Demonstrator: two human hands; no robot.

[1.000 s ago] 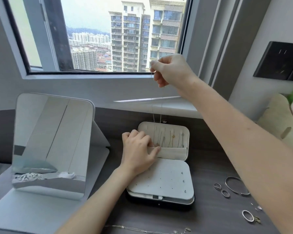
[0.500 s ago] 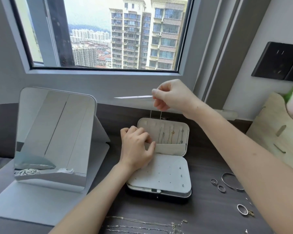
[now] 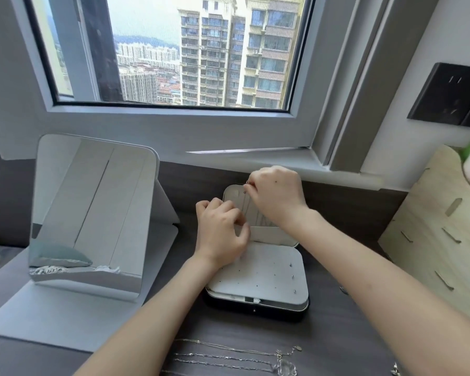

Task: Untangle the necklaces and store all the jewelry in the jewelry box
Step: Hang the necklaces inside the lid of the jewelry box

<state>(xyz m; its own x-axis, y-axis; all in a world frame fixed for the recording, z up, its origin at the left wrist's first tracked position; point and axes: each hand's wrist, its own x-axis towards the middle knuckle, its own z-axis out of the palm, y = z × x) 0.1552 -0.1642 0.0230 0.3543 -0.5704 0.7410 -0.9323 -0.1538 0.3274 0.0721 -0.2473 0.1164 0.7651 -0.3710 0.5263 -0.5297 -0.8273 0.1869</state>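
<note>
The open jewelry box [image 3: 258, 272] lies on the dark desk, its lid standing up at the back. My right hand [image 3: 276, 195] is at the top of the lid, pinching the end of a thin necklace [image 3: 246, 183] against it. My left hand [image 3: 220, 230] grips the edge of the lid's pocket, fingers curled. The white earring panel in the base carries a few small studs [image 3: 292, 275]. Several silver necklaces [image 3: 236, 356] lie stretched out on the desk near the front edge.
A white standing mirror [image 3: 92, 213] stands left of the box. A wooden organiser [image 3: 442, 240] stands at the right. Behind are the window sill [image 3: 255, 156] and window. A black wall socket [image 3: 451, 96] is at the upper right.
My right hand has come down from window height to the top of the box lid, bringing the necklace with it. My left hand stays on the lid pocket. The camera has tilted down.
</note>
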